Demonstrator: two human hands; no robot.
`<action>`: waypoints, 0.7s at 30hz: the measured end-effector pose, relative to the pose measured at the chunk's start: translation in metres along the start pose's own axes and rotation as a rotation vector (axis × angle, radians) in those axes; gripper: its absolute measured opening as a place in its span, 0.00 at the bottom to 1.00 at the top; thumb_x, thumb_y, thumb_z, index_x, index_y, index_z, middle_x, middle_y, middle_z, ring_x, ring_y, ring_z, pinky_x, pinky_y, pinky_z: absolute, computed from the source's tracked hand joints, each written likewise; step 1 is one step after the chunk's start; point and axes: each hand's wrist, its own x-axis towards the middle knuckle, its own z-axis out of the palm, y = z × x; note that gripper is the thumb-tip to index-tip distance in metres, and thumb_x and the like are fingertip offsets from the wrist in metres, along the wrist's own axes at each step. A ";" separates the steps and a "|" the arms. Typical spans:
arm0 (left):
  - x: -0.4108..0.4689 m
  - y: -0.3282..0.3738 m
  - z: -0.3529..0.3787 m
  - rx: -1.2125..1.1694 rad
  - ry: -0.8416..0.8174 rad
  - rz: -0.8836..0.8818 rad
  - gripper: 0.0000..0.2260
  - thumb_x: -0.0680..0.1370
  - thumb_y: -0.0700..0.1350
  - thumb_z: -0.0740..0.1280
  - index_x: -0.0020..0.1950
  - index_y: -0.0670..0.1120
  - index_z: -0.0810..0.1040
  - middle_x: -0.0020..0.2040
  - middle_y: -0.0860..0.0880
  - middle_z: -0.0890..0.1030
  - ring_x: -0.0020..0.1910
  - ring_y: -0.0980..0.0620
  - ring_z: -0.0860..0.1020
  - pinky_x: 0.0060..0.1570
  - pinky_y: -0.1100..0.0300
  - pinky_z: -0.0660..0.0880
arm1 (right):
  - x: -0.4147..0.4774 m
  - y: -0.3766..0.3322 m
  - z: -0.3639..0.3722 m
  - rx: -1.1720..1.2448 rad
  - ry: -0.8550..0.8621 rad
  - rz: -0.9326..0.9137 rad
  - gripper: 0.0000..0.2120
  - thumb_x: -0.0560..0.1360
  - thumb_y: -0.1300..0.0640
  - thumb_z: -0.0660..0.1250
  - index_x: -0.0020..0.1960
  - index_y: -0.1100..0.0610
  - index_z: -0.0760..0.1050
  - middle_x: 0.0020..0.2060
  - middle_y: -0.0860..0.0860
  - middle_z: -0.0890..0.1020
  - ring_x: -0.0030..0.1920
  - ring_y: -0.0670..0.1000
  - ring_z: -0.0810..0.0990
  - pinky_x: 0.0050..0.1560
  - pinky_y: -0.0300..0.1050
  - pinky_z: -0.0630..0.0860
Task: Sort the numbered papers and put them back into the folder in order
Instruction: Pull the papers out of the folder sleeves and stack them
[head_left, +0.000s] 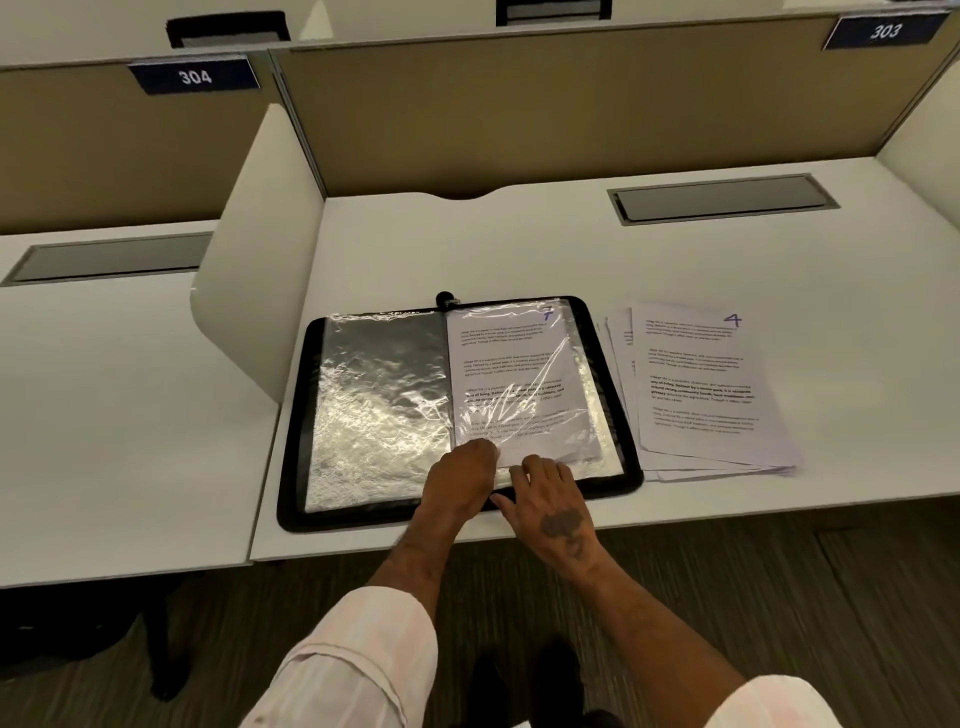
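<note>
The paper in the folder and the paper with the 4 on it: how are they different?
The paper in the folder lies under a crinkly clear sleeve; the paper marked 4 is bare. The first sits in the black folder; the second tops a loose pile beside it. The left hand and right hand are on the first one's bottom edge; nobody touches the second. Both are white with print and a blue corner number.

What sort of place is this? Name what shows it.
Probably a library or study hall with numbered carrels: a side divider separates the white desks, number plates read 304 and 303, and a covered hatch sits in the desktop.
</note>
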 end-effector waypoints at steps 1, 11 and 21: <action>0.000 0.000 -0.002 0.011 -0.001 0.015 0.13 0.85 0.46 0.53 0.60 0.42 0.73 0.57 0.44 0.78 0.55 0.44 0.77 0.51 0.50 0.72 | 0.003 0.001 0.003 -0.002 0.006 -0.007 0.24 0.74 0.40 0.66 0.57 0.60 0.79 0.54 0.59 0.81 0.54 0.58 0.80 0.57 0.54 0.76; 0.001 -0.003 0.004 -0.030 0.038 0.065 0.18 0.82 0.51 0.60 0.72 0.48 0.70 0.72 0.49 0.70 0.68 0.49 0.71 0.58 0.53 0.73 | -0.018 -0.007 0.017 0.027 -0.173 0.108 0.38 0.79 0.33 0.46 0.68 0.62 0.73 0.65 0.61 0.76 0.67 0.59 0.74 0.71 0.61 0.55; 0.006 0.019 0.010 -0.048 0.049 -0.016 0.13 0.84 0.50 0.55 0.60 0.45 0.74 0.60 0.47 0.76 0.56 0.47 0.77 0.49 0.52 0.75 | -0.054 -0.007 0.002 0.375 0.092 0.258 0.20 0.78 0.39 0.56 0.46 0.53 0.78 0.40 0.48 0.80 0.40 0.46 0.78 0.42 0.41 0.76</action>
